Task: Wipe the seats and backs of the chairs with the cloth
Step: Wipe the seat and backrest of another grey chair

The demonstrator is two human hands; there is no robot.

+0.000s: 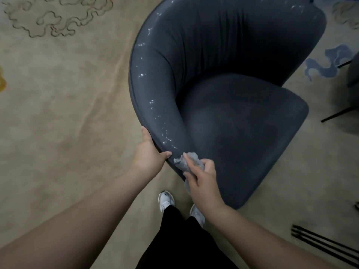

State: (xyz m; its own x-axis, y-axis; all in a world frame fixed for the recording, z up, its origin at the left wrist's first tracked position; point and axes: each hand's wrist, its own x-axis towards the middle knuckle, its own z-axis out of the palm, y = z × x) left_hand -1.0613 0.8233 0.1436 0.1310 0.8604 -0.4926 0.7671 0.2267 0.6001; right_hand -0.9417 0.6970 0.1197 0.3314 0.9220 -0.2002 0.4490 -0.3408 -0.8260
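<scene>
A big tan carpet (68, 113) covers the floor, with curly cloud shapes (48, 18) and a blue swirl (328, 63). Thin black legs (337, 114) show at the right.

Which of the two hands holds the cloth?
The right hand grips the crumpled grey cloth against the chair; the left hand only grips the chair's backrest edge.

I count one dark armchair (223, 90) fully in view, with part of a second chair (354, 74) at the right edge. One grey cloth (189, 162). Two hands: left hand (148, 154), right hand (203, 181). Two white shoes (166, 200). One patterned carpet (68, 94).
</scene>
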